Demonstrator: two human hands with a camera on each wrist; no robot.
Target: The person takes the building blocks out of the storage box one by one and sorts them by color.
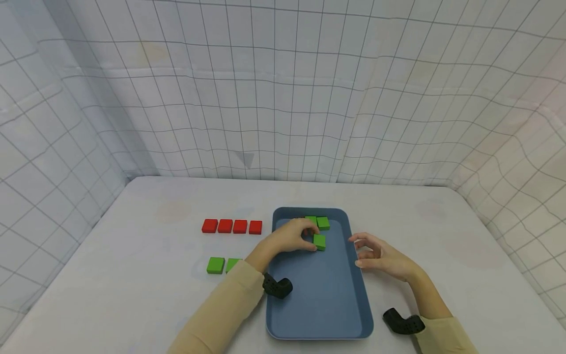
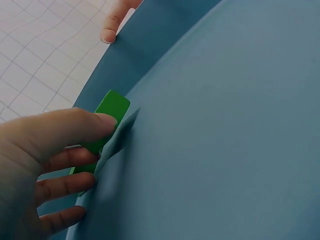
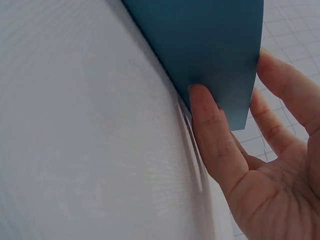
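Green block (image 1: 319, 241) could twist or slip, since the thumb and forefinger of the left hand (image 1: 292, 237) seem to pinch it only by its edges. A careless swing of those fingers might also knock the two farther green blocks (image 1: 323, 223) just beyond the fingertips. The right hand (image 1: 378, 255), its fingers apart and loosely bent, touches the tray (image 1: 320, 295) at its right wall; a push there could shift everything inside. The left sleeve (image 1: 221, 314) partly hides one of the outlying green blocks (image 1: 215, 265) and might drag it if lowered.

The pinched block lies between the left thumb tip and forefinger, over the tray; whether it touches the floor beneath cannot be told. Left of the left fingers, the red blocks (image 1: 240, 226) stand in a row on the counter (image 1: 132, 275).
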